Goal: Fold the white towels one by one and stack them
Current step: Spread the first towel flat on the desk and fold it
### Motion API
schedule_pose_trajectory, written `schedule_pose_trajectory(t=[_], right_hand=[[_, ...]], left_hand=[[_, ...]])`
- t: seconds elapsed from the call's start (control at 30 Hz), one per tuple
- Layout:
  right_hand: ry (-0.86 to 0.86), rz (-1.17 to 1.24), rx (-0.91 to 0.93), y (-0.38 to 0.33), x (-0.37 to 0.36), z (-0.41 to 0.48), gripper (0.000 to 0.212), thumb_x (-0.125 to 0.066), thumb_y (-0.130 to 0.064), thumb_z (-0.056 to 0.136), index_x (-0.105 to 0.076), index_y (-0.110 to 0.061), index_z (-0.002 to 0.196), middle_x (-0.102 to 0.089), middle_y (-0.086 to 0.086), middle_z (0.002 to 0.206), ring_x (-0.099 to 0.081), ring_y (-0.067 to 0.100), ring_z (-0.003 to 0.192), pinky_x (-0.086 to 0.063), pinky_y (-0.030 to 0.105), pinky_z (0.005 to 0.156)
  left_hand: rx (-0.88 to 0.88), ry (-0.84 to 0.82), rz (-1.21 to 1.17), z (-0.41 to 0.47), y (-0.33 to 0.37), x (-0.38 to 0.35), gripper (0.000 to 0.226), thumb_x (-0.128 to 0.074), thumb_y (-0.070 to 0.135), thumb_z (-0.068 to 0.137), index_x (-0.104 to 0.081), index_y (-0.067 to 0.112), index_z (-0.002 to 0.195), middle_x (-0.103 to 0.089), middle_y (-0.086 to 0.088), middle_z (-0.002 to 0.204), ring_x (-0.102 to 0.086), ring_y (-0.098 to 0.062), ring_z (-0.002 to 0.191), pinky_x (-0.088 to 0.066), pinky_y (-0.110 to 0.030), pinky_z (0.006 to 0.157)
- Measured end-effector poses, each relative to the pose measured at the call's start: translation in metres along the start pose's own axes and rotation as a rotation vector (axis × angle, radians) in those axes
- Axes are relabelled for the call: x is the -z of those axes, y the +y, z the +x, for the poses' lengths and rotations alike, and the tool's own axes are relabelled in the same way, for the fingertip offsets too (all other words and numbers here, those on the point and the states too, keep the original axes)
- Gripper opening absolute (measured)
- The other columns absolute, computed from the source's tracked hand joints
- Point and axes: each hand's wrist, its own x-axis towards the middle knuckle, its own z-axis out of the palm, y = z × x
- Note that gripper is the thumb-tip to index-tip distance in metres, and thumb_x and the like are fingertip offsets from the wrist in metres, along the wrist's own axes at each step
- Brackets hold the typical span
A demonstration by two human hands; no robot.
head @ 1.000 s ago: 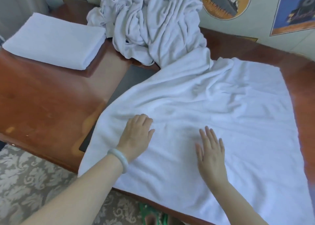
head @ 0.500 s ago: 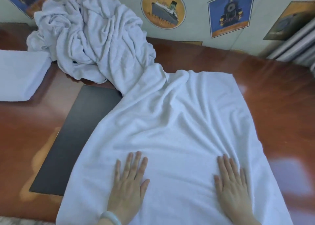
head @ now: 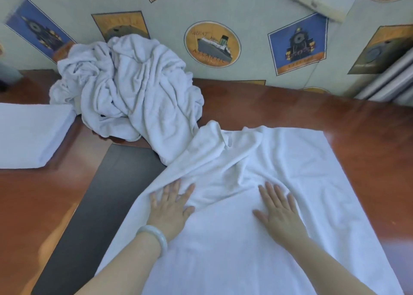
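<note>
On reddish-brown wooden table (head: 357,138): white terry towel (head: 301,171), spread, ridged at centre. Pressing it flat-palmed and apart: left hand (head: 171,207), right hand (head: 279,212). Best smoothed outward toward far corners before folding.

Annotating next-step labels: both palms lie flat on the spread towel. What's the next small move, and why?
Probably slide both palms away toward the far edge. The left hand and right hand press flat on the spread towel, and a bunched ridge rises just ahead of the fingers, running up to the unfolded pile. It likely needs flattening before any fold.
</note>
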Motion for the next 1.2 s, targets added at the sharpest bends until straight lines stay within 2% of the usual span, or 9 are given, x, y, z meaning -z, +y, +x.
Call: schedule_pose_trajectory(t=[0.3, 0.37, 0.47, 0.63, 0.73, 0.87, 1.0, 1.1, 1.2], right_hand=[[0.309, 0.047, 0.101, -0.029, 0.066, 0.042, 0.047, -0.04, -0.041, 0.096, -0.073, -0.011, 0.109, -0.069, 0.011, 0.122, -0.068, 0.028, 0.108, -0.052, 0.059, 0.088], [0.254, 0.09, 0.129, -0.041, 0.077, 0.07, 0.048, -0.061, -0.03, 0.09, -0.061, -0.009, 0.133, -0.052, 0.014, 0.144, -0.056, 0.034, 0.127, -0.046, 0.059, 0.099], [0.096, 0.061, 0.147, -0.052, 0.069, 0.113, 0.065, -0.018, -0.052, 0.098, 0.009, -0.032, 0.154, 0.017, -0.003, 0.162, 0.009, 0.027, 0.152, -0.001, 0.052, 0.121], [-0.058, 0.088, 0.066, -0.054, 0.046, 0.162, 0.066, -0.017, -0.06, 0.1, 0.03, -0.042, 0.142, 0.032, -0.009, 0.158, 0.033, 0.021, 0.144, 0.007, 0.057, 0.118], [-0.009, 0.058, 0.109, -0.053, 0.049, 0.161, 0.064, -0.009, -0.062, 0.093, 0.012, -0.044, 0.15, 0.021, -0.011, 0.16, 0.02, 0.022, 0.149, 0.008, 0.055, 0.116], [0.405, 0.247, 0.173, -0.038, 0.079, 0.17, 0.035, -0.049, -0.025, 0.091, -0.071, -0.021, 0.118, -0.065, 0.0, 0.13, -0.059, 0.026, 0.123, -0.028, 0.045, 0.105], [0.378, 0.366, 0.101, -0.02, 0.111, 0.21, 0.047, -0.057, 0.02, 0.077, -0.07, -0.009, 0.111, -0.068, 0.007, 0.12, -0.061, 0.033, 0.111, -0.042, 0.039, 0.094], [0.151, 0.353, 0.132, -0.018, 0.121, 0.241, 0.054, -0.045, 0.019, 0.081, -0.065, -0.012, 0.12, -0.065, 0.004, 0.12, -0.056, 0.029, 0.111, -0.044, 0.035, 0.094], [-0.082, 0.24, 0.141, -0.014, 0.117, 0.259, 0.032, -0.051, -0.002, 0.091, -0.059, -0.015, 0.119, -0.056, 0.001, 0.118, -0.054, 0.025, 0.11, -0.046, 0.036, 0.089]], left_hand=[[-0.058, 0.347, -0.328, 0.053, -0.003, 0.096, 0.034, -0.04, 0.017, 0.103, -0.055, 0.014, 0.133, -0.055, 0.0, 0.132, -0.05, -0.019, 0.122, -0.035, -0.024, 0.102], [-0.07, 0.29, -0.371, 0.086, -0.002, 0.114, 0.041, -0.035, 0.021, 0.106, -0.044, 0.013, 0.145, -0.045, -0.001, 0.147, -0.039, -0.02, 0.137, -0.026, -0.026, 0.111], [-0.067, -0.007, -0.302, 0.137, -0.001, 0.112, 0.053, -0.02, 0.039, 0.107, -0.01, 0.026, 0.157, -0.008, 0.007, 0.164, -0.003, -0.016, 0.151, -0.004, -0.037, 0.121], [0.05, -0.085, -0.049, 0.206, -0.044, 0.07, 0.062, -0.005, 0.054, 0.101, 0.02, 0.031, 0.152, 0.027, 0.013, 0.159, 0.02, -0.014, 0.149, 0.008, -0.05, 0.119], [0.111, 0.036, 0.078, 0.24, -0.091, 0.07, 0.064, -0.008, 0.053, 0.1, 0.019, 0.029, 0.153, 0.015, 0.01, 0.163, 0.009, -0.014, 0.151, 0.0, -0.048, 0.121], [0.141, 0.084, 0.139, 0.256, -0.094, 0.101, 0.06, -0.035, 0.04, 0.103, -0.02, 0.016, 0.155, -0.028, -0.004, 0.159, -0.031, -0.024, 0.143, -0.029, -0.046, 0.113], [-0.232, 0.466, -0.174, 0.237, -0.008, 0.133, 0.012, -0.06, 0.002, 0.072, -0.065, 0.009, 0.08, -0.063, -0.011, 0.077, -0.062, -0.033, 0.071, -0.053, -0.047, 0.066], [-0.71, 0.288, -0.213, 0.22, 0.039, 0.141, 0.041, -0.043, 0.003, 0.072, -0.065, 0.015, 0.105, -0.065, 0.0, 0.102, -0.058, -0.023, 0.102, -0.043, -0.043, 0.093], [-0.622, 0.049, 0.094, 0.222, 0.036, 0.145, 0.04, -0.044, 0.009, 0.086, -0.053, 0.019, 0.124, -0.059, 0.003, 0.117, -0.051, -0.021, 0.113, -0.029, -0.039, 0.097]])
